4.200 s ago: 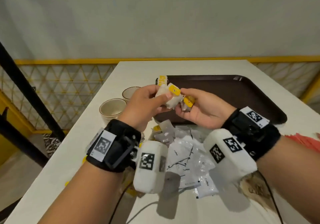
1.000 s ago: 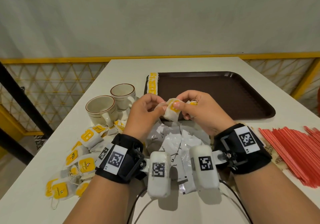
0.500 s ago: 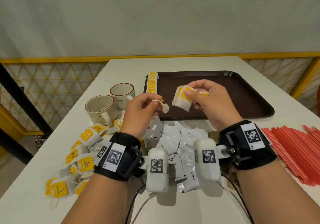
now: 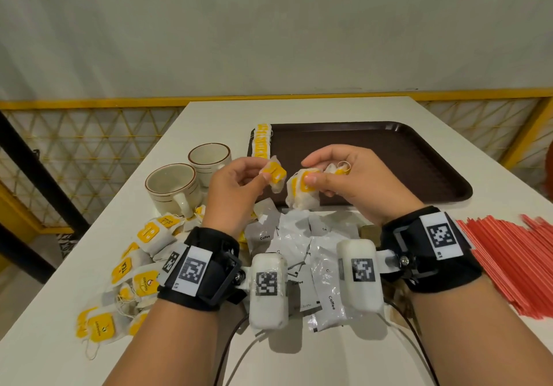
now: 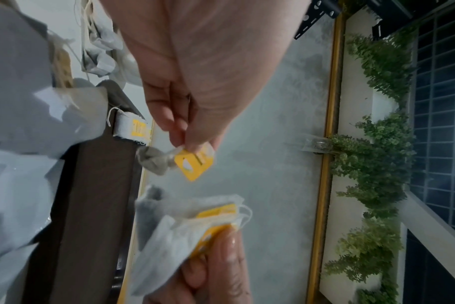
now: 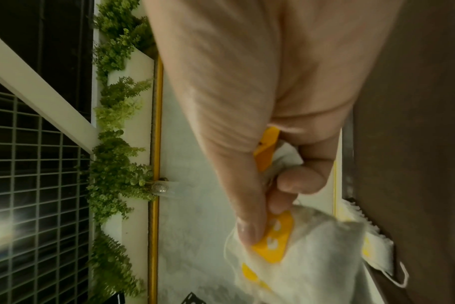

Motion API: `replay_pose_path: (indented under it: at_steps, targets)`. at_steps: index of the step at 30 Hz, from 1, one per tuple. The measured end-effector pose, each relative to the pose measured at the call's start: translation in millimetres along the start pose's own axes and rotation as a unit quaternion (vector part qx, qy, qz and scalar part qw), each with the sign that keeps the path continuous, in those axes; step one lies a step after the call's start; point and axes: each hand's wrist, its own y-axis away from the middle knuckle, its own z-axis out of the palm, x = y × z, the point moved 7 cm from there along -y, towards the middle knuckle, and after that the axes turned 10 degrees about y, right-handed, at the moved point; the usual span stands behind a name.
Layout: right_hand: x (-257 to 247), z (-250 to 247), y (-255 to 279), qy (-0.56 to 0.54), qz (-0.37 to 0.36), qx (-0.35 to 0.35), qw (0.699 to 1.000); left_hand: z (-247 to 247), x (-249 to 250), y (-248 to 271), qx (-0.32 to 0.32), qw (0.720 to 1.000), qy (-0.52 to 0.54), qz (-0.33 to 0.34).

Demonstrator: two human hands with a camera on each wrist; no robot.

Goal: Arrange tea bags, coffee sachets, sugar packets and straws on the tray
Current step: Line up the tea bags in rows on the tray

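My left hand (image 4: 239, 185) pinches one white tea bag with a yellow tag (image 4: 274, 176) (image 5: 192, 164) above the tray's near edge. Just to its right, my right hand (image 4: 344, 176) grips a small bunch of tea bags (image 4: 302, 194) (image 6: 294, 253) between thumb and fingers. The dark brown tray (image 4: 404, 158) lies behind the hands, with a row of tea bags (image 4: 261, 140) along its left edge. More tea bags (image 4: 140, 254) lie scattered on the table to the left. White coffee sachets (image 4: 299, 251) are heaped under my wrists. Red straws (image 4: 508, 254) lie at the right.
Two cream cups (image 4: 173, 188) (image 4: 209, 158) stand left of the tray on the white table (image 4: 299, 364). A yellow mesh railing (image 4: 89, 146) borders the table's far and left sides. Cables run from my wrist cameras toward the near edge.
The hands have drawn apart slightly; the left now holds a whole tea bag with its yellow tag, where half a second ago it pinched only a small piece. The right hand's bunch sits lower.
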Motion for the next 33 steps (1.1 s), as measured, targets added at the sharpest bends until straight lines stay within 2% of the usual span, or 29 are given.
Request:
replay_pose_path:
  at_steps: [4, 8, 15, 23, 33]
  targets:
    - [-0.3, 12.6, -0.6, -0.008, -0.002, -0.004, 1.0, 11.2, 0.2, 3.7, -0.047, 0.999, 0.01, -0.018]
    - [7.3, 12.5, -3.6, -0.019, 0.01, 0.032, 0.999, 13.4, 2.6, 4.2, -0.054, 0.998, 0.023, -0.017]
    - [7.0, 15.0, -1.7, 0.025, 0.015, 0.024, 0.999, 16.0, 6.5, 6.8, -0.07, 0.996, 0.054, -0.023]
    - [11.3, 11.8, -2.6, -0.06, 0.042, 0.041, 0.996, 17.2, -0.3, 5.9, -0.083, 0.994, 0.059, -0.033]
    - [15.5, 8.6, -3.9, -0.065, 0.061, 0.06, 0.994, 6.4, -10.0, 0.0, -0.016, 0.997, 0.045, -0.057]
